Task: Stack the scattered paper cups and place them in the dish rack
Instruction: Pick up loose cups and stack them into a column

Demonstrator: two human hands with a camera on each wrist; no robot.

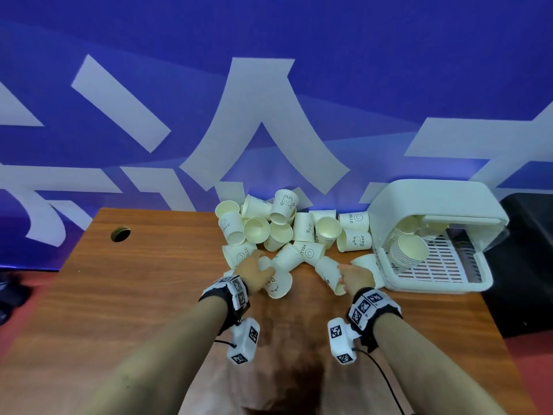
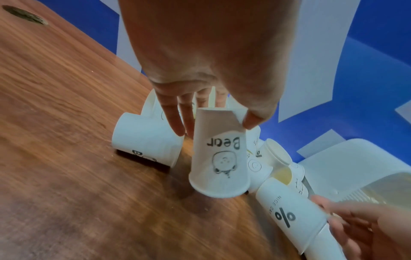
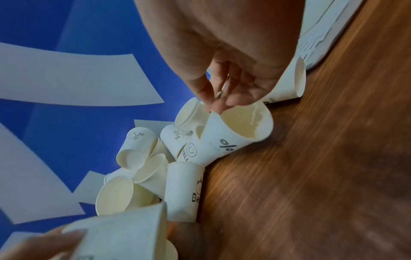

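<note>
Several white paper cups [image 1: 281,229] lie in a loose pile at the back middle of the wooden table [image 1: 134,295]. My left hand [image 1: 263,266] grips a "Bear" cup [image 2: 219,158] by its narrow base, thumb on one side and fingers on the other, mouth tilted down just over the table. My right hand [image 1: 344,277] pinches the rim of a "%" cup [image 3: 231,139] that lies tilted at the pile's near right edge. The white dish rack [image 1: 434,284] stands at the right with its lid raised. Stacks of cups [image 1: 407,253] lie in it on their sides.
A round cable hole [image 1: 120,234] is in the table's far left. A black object [image 1: 526,265] sits beyond the rack on the right. A blue and white banner [image 1: 269,115] hangs behind the table. Bare wood runs along the left and the near side.
</note>
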